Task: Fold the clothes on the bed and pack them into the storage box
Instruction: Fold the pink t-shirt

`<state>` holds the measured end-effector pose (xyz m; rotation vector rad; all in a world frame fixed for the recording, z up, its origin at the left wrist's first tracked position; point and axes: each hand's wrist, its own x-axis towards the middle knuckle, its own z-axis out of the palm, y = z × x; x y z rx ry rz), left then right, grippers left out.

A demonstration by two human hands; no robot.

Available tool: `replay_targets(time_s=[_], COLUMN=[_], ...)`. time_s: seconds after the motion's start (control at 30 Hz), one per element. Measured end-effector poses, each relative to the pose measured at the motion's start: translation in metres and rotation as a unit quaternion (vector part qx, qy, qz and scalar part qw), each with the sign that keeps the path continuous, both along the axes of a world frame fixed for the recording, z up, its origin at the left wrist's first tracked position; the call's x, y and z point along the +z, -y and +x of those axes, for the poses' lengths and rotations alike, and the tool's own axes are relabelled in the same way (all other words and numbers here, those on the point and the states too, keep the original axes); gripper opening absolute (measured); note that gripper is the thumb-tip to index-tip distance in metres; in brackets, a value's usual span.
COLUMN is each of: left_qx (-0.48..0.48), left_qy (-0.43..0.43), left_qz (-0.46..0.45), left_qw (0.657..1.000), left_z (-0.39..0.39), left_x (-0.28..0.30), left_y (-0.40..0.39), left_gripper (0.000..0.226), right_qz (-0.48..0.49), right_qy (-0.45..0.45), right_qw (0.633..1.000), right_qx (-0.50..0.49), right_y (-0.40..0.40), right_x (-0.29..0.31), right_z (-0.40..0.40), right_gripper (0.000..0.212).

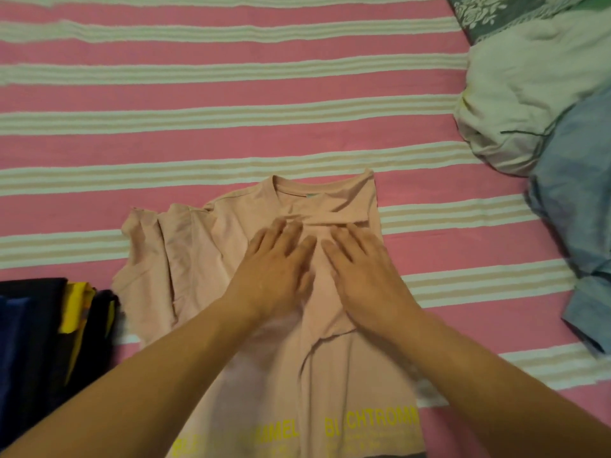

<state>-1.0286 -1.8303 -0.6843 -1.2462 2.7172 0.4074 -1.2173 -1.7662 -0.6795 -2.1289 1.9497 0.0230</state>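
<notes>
- Pressing down flat, the left hand (pixel 276 269) and the right hand (pixel 360 269) lie side by side on the chest of a pink T-shirt (pixel 264 358), palms down, fingers spread and grasping nothing; they look to be smoothing the cloth.
- The shirt is spread on the bed (pixel 231 94), collar (pixel 317 190) away from the person and the hem with its yellow lettering (pixel 370 424) nearest them.
- The right-hand side of the shirt is already turned in over the middle, sleeve lying across under the fingertips; the left sleeve (pixel 148 246) is bunched and rumpled out to the side, not yet folded in.
- To my eye this is thin, limp jersey: light, soft, no stiffness of its own. It should crease wherever it is pressed and sag if lifted by one point, and it may drag a little on the textured striped bedcover instead of sliding.
- I would judge the best hold to be a pinch at the left shoulder seam and another lower along the same side edge, so the panel turns over as one piece.
- Just left of the shirt sits a stack of dark and yellow clothes (pixel 53 325), seemingly already folded.
- Well off to the right lies a heap of unfolded white (pixel 515 94) and blue (pixel 575 209) garments.
- No storage box is in sight.
</notes>
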Motion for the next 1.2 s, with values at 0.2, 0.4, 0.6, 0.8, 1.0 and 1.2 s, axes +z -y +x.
replay_targets(time_s=[0.2, 0.4, 0.6, 0.8, 1.0, 1.2], left_qx=[0.075, 0.293, 0.508, 0.541, 0.482, 0.334], left_qy=[0.044, -0.081, 0.033, 0.033, -0.239, -0.139], left_qz=[0.081, -0.055, 0.169, 0.141, -0.025, 0.004], left_qw=[0.993, 0.951, 0.844, 0.828, 0.843, 0.932], left_z=[-0.013, 0.081, 0.14, 0.12, 0.069, 0.023], left_x=[-0.013, 0.031, 0.043, 0.039, 0.097, 0.1], left_y=[0.012, -0.027, 0.04, 0.022, -0.022, -0.156], left_gripper=[0.077, 0.061, 0.072, 0.069, 0.017, 0.066], right_qz=[0.116, 0.005, 0.034, 0.085, 0.16, 0.299], right_qy=[-0.083, -0.043, -0.1, -0.077, 0.298, 0.694], right_qw=[0.988, 0.999, 0.994, 0.993, 0.926, 0.512], right_qx=[-0.061, -0.013, 0.033, 0.032, -0.166, -0.409], right_y=[0.047, 0.029, 0.018, 0.025, 0.046, -0.021], right_x=[-0.016, 0.001, -0.037, -0.029, 0.04, 0.066], right_z=[-0.043, 0.025, 0.034, 0.034, 0.011, -0.002], right_gripper=[0.06, 0.064, 0.068, 0.073, 0.06, 0.039])
